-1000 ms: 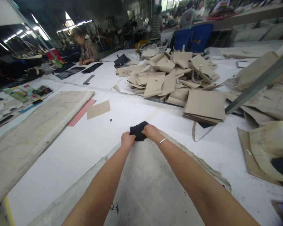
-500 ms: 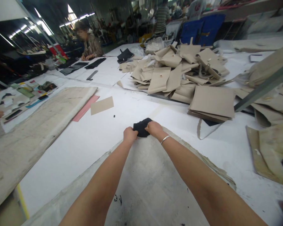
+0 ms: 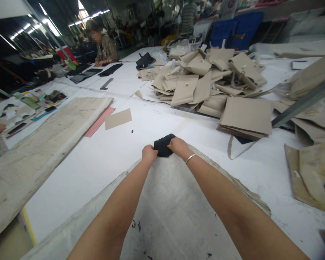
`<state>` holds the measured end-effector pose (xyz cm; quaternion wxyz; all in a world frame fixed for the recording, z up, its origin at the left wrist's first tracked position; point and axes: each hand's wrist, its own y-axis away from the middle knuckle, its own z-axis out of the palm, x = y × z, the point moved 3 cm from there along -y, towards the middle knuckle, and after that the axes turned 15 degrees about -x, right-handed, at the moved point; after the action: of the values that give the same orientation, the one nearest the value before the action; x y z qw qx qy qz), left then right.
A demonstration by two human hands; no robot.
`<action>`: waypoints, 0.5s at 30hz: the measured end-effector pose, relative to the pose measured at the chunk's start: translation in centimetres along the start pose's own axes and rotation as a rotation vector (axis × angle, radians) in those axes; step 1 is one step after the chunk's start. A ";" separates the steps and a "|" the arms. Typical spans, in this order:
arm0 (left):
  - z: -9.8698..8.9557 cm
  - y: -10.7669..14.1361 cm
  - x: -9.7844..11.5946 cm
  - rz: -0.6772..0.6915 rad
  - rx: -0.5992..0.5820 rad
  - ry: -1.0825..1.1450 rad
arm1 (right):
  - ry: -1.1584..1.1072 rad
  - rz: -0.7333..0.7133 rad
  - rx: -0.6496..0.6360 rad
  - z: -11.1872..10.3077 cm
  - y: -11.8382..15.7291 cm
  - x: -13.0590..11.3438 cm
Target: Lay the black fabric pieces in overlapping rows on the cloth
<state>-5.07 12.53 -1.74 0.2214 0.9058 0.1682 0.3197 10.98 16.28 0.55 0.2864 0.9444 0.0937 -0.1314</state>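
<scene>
A small black piece of fabric-like material (image 3: 162, 146) lies at the far end of a worn, grey-white padded board (image 3: 176, 202). Its left edge is pinched by my left hand (image 3: 149, 153), fingers closed. My right hand (image 3: 178, 147), with a silver bangle on the wrist, grips the right side of the same piece, thumb and fingers pressed together. What lies under the black piece is hidden. Just beyond it on the white table are a tiny black scrap (image 3: 132, 131) and a flat beige rectangle (image 3: 118, 119).
A heap of beige flap pieces (image 3: 186, 88) and a neat beige stack (image 3: 246, 115) lie to the right, near a slanted metal bar (image 3: 303, 101). At left are a long padded board (image 3: 51, 133) and a pink sheet (image 3: 100, 122). A co-worker (image 3: 107, 48) sits at the far side.
The view has shifted slightly. Both hands still hold the black piece in nearly the same place at the board's far end.
</scene>
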 end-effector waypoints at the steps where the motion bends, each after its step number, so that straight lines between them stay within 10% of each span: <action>1: 0.0 0.1 0.1 0.001 0.002 -0.002 | 0.004 -0.005 0.003 0.0 0.0 0.0; 15: -0.4 0.6 0.8 0.025 0.041 -0.092 | -0.003 -0.185 0.098 1.1 0.3 -0.9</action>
<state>-4.62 12.47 -0.72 0.2064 0.9259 0.1529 0.2769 9.95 15.33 0.06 0.2264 0.9445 0.1734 -0.1632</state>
